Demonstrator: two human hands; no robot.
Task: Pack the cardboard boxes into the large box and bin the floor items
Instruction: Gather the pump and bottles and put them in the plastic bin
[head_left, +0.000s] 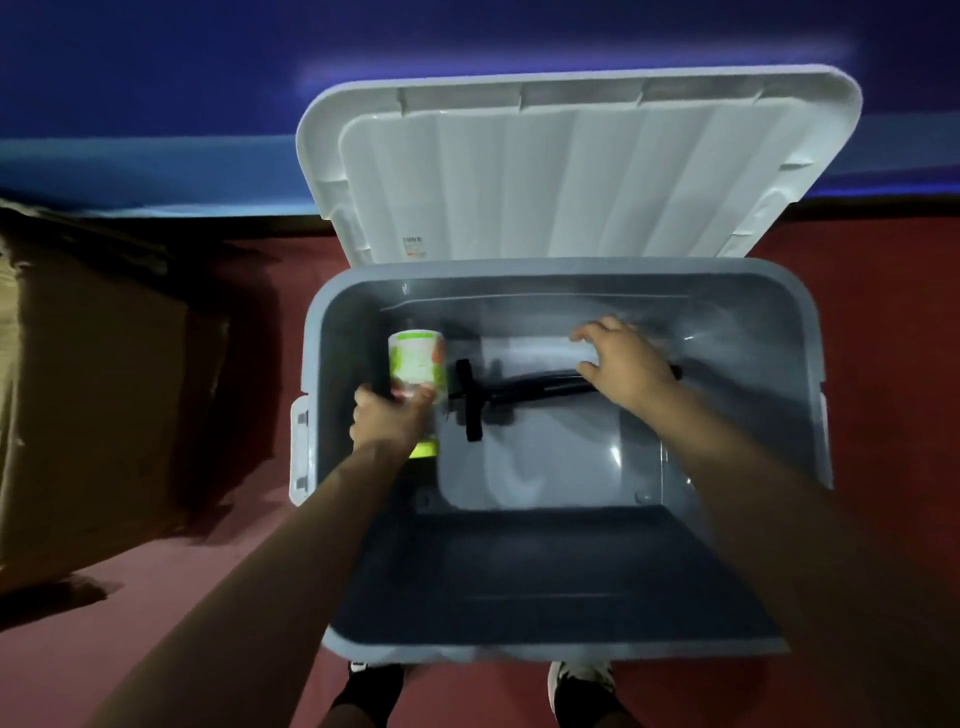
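Observation:
A grey plastic bin (566, 270) stands open on the red floor, its white lid (571, 166) raised at the back. My left hand (387, 421) grips a green and white canister (415, 369) inside the bin at its left wall. Over the bin's middle, my right hand (621, 358) hovers with relaxed fingers just above a black T-handled tool (519, 389) lying on the bottom. A pale flat item (535, 351) lies under that hand. Whether the hand touches the tool is unclear.
A large cardboard box (93, 395) stands on the floor to the left of the bin. A blue wall (156, 104) runs behind. My shoes (579, 680) are at the bin's near edge.

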